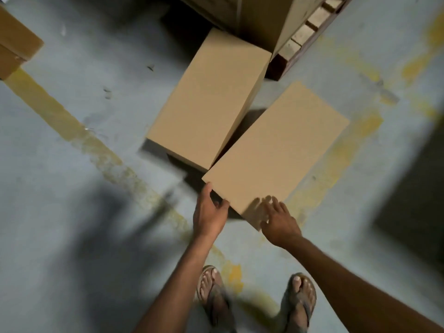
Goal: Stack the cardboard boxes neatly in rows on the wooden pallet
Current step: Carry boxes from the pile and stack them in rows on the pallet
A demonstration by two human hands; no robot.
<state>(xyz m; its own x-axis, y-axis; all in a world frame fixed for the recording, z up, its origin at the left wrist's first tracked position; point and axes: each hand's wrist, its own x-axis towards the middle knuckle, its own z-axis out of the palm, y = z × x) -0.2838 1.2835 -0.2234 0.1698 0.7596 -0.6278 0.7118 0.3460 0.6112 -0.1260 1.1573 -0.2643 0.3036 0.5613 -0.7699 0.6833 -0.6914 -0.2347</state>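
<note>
Two plain brown cardboard boxes stand on the grey floor in front of me. The near box (276, 152) lies slantwise, and my left hand (210, 212) touches its near left corner with the thumb up along the edge. My right hand (278, 219) reaches onto its near right corner, fingers spread and blurred by motion. The far box (209, 99) stands just beyond, its far end against the wooden pallet (302, 37). Stacked boxes (259, 13) stand on the pallet at the top of the view.
Another cardboard box (14, 49) sits at the far left edge. A worn yellow floor line (72, 126) runs slantwise across the concrete. My feet in sandals (254, 296) stand just behind the near box. A dark shape (413, 188) lies at the right.
</note>
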